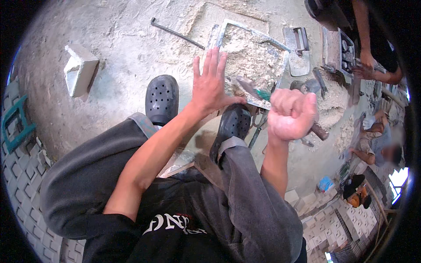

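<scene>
My left hand [211,83] lies with fingers stretched out and spread at the near left side of a metal frame [220,35] filled with crumbly pale material [256,55]. Closed in a fist, my right hand [291,113] grips a brown-handled tool [321,132] at the frame's near right corner. The tool's metal blade [247,87] points left over the frame, slightly blurred, with a green part beside the fist. Its exact kind is unclear. My fingers hide most of the handle.
A long dark rod [175,33] lies left of the frame, and a pale block [81,70] sits farther left. To the right are a flat metal plate with a handle [299,50] and other tools. Another person's hands [368,65] work at a mould [346,50].
</scene>
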The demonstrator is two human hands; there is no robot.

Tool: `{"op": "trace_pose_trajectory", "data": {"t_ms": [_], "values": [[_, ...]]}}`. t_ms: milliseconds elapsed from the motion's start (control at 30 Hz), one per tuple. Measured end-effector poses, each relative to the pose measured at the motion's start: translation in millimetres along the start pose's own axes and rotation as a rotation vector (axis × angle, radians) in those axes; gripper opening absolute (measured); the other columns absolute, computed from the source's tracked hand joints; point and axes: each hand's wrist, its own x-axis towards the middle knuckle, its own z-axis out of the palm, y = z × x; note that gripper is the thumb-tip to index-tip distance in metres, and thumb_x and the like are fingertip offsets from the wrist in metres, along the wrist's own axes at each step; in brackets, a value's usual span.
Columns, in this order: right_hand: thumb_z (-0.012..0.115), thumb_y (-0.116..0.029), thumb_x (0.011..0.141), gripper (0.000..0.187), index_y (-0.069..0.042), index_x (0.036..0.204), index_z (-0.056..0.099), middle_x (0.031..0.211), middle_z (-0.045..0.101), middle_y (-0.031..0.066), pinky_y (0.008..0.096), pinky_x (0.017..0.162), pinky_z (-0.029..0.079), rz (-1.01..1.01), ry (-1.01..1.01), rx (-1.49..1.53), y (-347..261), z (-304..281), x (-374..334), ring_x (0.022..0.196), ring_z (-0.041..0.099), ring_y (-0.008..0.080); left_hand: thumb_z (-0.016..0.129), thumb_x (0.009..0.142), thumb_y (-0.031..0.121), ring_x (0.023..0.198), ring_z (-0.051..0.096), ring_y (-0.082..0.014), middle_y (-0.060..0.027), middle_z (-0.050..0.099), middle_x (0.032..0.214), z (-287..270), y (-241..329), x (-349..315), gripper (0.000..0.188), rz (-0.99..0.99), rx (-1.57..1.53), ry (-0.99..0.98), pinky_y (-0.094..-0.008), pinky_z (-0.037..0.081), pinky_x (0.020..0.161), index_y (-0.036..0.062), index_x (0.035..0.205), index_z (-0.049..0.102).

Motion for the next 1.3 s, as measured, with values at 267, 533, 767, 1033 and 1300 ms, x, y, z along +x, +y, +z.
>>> {"op": "trace_pose_trajectory", "data": {"t_ms": [267, 533, 767, 1033, 1300], "values": [[0.037, -0.031, 0.102, 0.047, -0.018, 0.059, 0.024, 0.046, 0.024, -0.0016, 0.0303, 0.042, 0.020, -0.065, 0.271, -0.088, -14, -38, 6, 0.039, 0.017, 0.0118, 0.061, 0.090, 0.051, 0.148, 0.028, -0.0254, -0.0057, 0.036, 0.157, 29, 34, 6, 0.074, 0.285, 0.107, -0.104, -0.0531, 0.009, 0.121, 0.0144, 0.151, 0.038], [0.036, -0.033, 0.103, 0.050, -0.018, 0.058, 0.023, 0.047, 0.023, -0.0020, 0.0309, 0.043, 0.020, -0.024, 0.262, 0.002, -12, -48, 4, 0.040, 0.017, 0.0127, 0.068, 0.082, 0.058, 0.146, 0.031, -0.0313, -0.0190, 0.034, 0.156, -1, 1, 20, 0.091, 0.215, 0.172, -0.035, -0.0491, 0.019, 0.120, 0.0046, 0.150, 0.036], [0.037, -0.032, 0.104, 0.050, -0.015, 0.058, 0.027, 0.047, 0.024, -0.0015, 0.0320, 0.044, 0.020, 0.061, 0.113, -0.029, 23, -31, 16, 0.041, 0.020, 0.0127, 0.083, 0.064, 0.060, 0.142, 0.033, -0.0412, -0.0294, 0.033, 0.152, -3, -10, 1, 0.124, 0.163, -0.191, 0.007, -0.0491, 0.027, 0.117, -0.0122, 0.147, 0.027], [0.045, -0.013, 0.096, 0.040, -0.006, 0.057, 0.040, 0.055, 0.043, 0.0021, 0.0278, 0.045, 0.029, 0.056, -0.157, -0.155, 31, -2, -6, 0.048, 0.040, 0.0102, 0.088, 0.058, 0.052, 0.137, 0.041, -0.0429, -0.0327, 0.037, 0.148, -2, -9, -18, 0.132, 0.089, -0.260, -0.079, -0.0431, 0.031, 0.116, -0.0142, 0.148, 0.018], [0.037, -0.020, 0.103, 0.043, -0.008, 0.062, 0.034, 0.051, 0.033, 0.0017, 0.0323, 0.045, 0.025, 0.119, -0.253, -0.310, 26, -2, -4, 0.044, 0.028, 0.0133, 0.086, 0.047, 0.067, 0.147, 0.022, -0.0413, -0.0340, 0.018, 0.156, -7, -28, 1, 0.148, 0.084, -0.070, -0.102, -0.0498, 0.021, 0.120, -0.0109, 0.150, 0.014]]}}
